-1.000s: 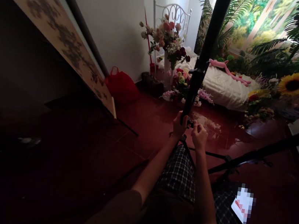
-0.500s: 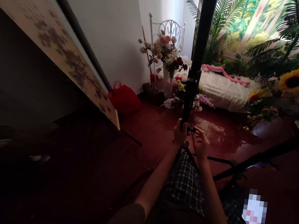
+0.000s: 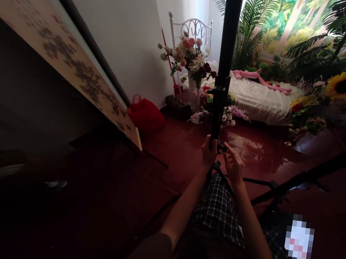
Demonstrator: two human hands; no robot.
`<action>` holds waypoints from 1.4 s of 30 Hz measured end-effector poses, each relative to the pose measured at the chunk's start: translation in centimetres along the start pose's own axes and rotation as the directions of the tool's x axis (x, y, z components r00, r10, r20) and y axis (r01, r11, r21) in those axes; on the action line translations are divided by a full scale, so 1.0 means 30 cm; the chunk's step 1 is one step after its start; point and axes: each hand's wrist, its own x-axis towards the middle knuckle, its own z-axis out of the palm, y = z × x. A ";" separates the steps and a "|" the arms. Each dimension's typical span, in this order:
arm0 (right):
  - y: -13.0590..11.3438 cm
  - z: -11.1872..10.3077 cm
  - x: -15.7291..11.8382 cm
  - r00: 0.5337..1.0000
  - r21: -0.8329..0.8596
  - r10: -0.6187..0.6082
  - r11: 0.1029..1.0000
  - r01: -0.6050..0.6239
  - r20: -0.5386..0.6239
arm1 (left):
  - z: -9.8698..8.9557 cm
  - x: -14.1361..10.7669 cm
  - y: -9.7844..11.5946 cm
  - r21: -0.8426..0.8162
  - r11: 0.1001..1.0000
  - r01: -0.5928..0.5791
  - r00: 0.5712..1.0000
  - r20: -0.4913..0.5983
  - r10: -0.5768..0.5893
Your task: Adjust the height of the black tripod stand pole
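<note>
A black upright pole point(image 3: 229, 39) of a stand rises in the middle of the view. My left hand point(image 3: 209, 151) is wrapped round its lower part. On the pole's right side, a small black knob point(image 3: 222, 148) sticks out at the height of my hands. My right hand point(image 3: 233, 161) is at this knob, its fingertips touching or very near it, with the other fingers bent and partly apart. Below my hands, the stand's legs spread near the checked cloth point(image 3: 217, 204) over my lap.
A second black stand point(image 3: 321, 172) slants at the right. On the left leans a long floral panel point(image 3: 82, 65), with a red bag point(image 3: 146, 113) by its foot. Flowers point(image 3: 192, 59), a white-covered bed point(image 3: 254, 98) and sunflowers point(image 3: 343, 85) stand beyond.
The view has shifted slightly. The pole's upper part appears a little further left. My left hand keeps its hold, and my right hand's fingers have changed position slightly at the knob.
</note>
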 end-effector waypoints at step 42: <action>0.047 -0.083 0.081 0.981 -0.182 -0.095 0.975 0.125 0.167 | 0.005 0.002 0.005 0.005 1.000 -0.006 1.000 0.015 0.006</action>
